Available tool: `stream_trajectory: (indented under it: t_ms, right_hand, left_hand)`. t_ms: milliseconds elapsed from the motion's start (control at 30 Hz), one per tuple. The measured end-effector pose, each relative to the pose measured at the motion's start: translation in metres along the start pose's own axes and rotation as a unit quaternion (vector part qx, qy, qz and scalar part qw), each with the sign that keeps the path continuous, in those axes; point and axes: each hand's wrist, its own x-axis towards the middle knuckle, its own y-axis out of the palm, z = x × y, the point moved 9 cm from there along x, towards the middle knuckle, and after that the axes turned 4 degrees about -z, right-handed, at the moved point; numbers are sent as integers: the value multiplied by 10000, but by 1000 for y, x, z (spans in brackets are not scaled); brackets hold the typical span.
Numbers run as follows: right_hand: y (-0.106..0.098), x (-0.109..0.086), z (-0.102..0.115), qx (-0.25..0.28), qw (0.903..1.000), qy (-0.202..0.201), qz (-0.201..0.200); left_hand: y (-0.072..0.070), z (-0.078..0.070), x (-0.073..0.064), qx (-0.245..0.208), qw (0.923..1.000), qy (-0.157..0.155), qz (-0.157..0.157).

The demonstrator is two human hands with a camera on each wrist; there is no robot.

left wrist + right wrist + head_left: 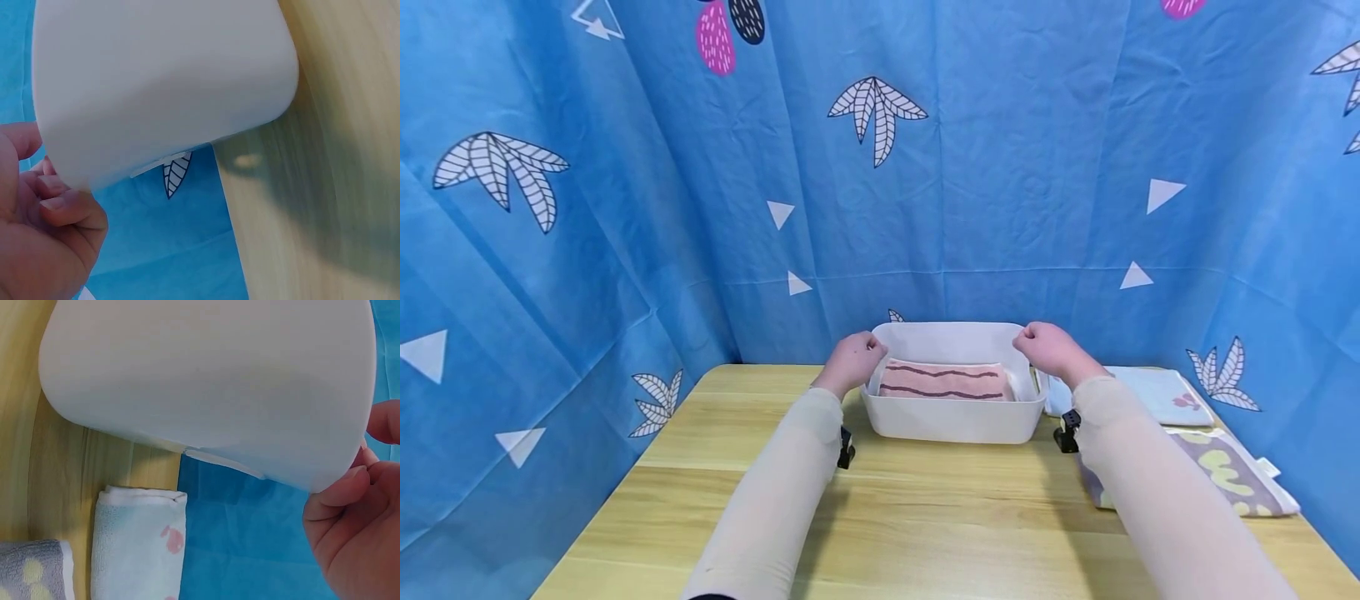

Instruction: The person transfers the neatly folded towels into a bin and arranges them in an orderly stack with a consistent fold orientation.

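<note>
A white plastic bin (951,421) is held by its two ends near the back of the wooden table. Inside it lies a folded pink towel (943,381) with wavy dark red stripes. My left hand (856,360) pinches the rim at the left end; in the left wrist view its thumb and curled fingers meet at the bin's edge. At the opposite end my right hand (1051,346) grips the rim in the same way, as the right wrist view shows. Whether the bin's base touches the table is hard to tell.
To the right, a folded pale blue towel (1157,395) and a folded grey towel (1217,475) with yellow-green shapes lie on the wooden table (925,517), partly behind the right forearm. A blue patterned curtain (985,192) hangs along the back and sides.
</note>
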Motion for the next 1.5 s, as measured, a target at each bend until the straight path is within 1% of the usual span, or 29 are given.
stream_trajectory:
  t_ms: [100, 267, 400, 500, 633, 767, 900, 1100, 1300, 1500]
  right_hand:
    - [0, -2, 1, 56, 10000, -37, 1]
    - [-1, -4, 4, 60, 9999, -99, -101]
    - [-2, -5, 8, 49, 9997, -193, -151]
    - [-2, -5, 8, 85, 9996, -233, -162]
    - [0, -5, 9, 150, 9994, -268, -166]
    - [1, -7, 10, 167, 9992, -310, -184]
    - [-2, -9, 11, 158, 9988, -387, -265]
    - [-5, -13, 11, 104, 9973, -588, -424]
    - [-8, -27, 4, 124, 9961, -709, -518]
    - [-17, -47, -6, -110, 9946, -804, -653]
  left_hand:
    - [-4, 7, -1, -45, 9999, -24, -100]
    - [-10, 24, -2, -73, 9992, -249, -308]
    - [-13, 34, -3, -88, 9983, -392, -411]
    - [-12, 36, -5, -72, 9984, -435, -353]
    - [-6, 40, -7, -72, 9982, -585, -142]
    - [-1, 40, -7, -119, 9977, -659, -57]
    - [-1, 36, -7, -184, 9980, -581, -136]
    - [0, 32, -6, -19, 9984, -510, -253]
    - [5, 33, -6, -56, 9978, -622, -244]
    - [7, 34, -6, -92, 9973, -674, -272]
